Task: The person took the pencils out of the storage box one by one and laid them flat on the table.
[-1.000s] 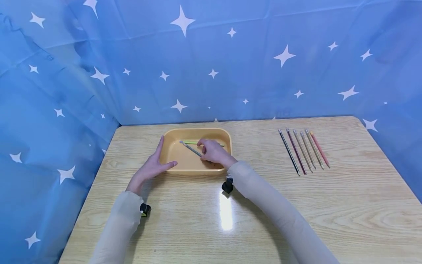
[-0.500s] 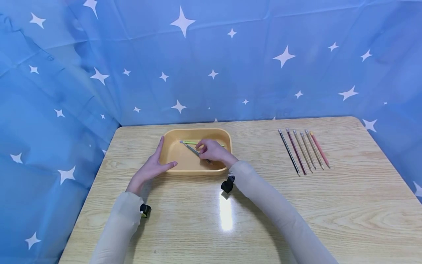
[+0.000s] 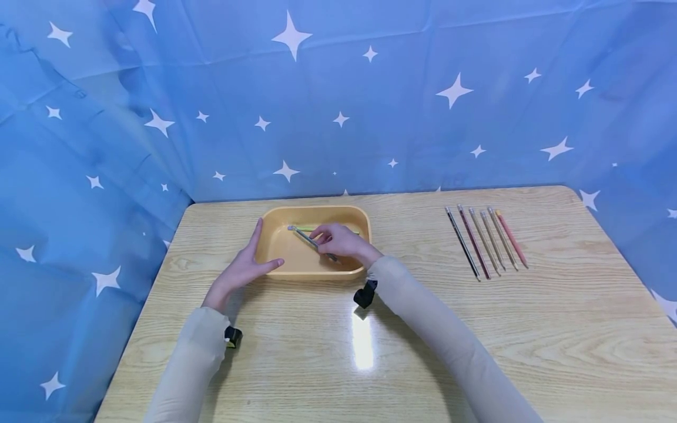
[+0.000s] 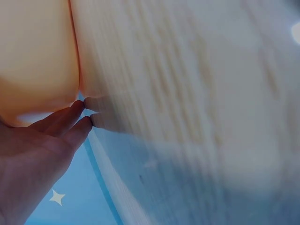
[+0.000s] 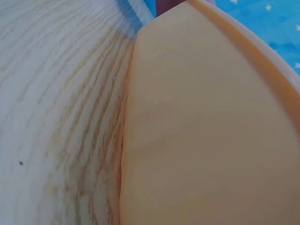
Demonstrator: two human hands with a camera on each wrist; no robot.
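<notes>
A shallow yellow-orange tray (image 3: 312, 277) stands on the table at centre left in the head view. At its left corner rests my left hand (image 3: 243, 267), fingers straight along the side and thumb over the front rim. The left wrist view shows these fingers (image 4: 68, 124) against the tray's outer wall, close to the tabletop. Inside the tray, my right hand (image 3: 342, 242) pinches a dark pencil (image 3: 305, 237) lying slanted. Behind it lies a yellow-green pencil (image 3: 308, 228), partly covered by that hand. In the right wrist view the tray's wall (image 5: 201, 117) hides the hand.
To the right, several pencils lie side by side on the wooden table (image 3: 555, 329), among them a black one (image 3: 462, 244), a maroon one (image 3: 474, 242) and a red one (image 3: 512, 239). A blue star-patterned cloth (image 3: 370, 117) hangs behind the table and at the left.
The dark pencil has shifted slightly up and left inside the tray, its upper end now overlapping the yellow-green pencil's end. My right fingers adjust on it; the left hand stays put.
</notes>
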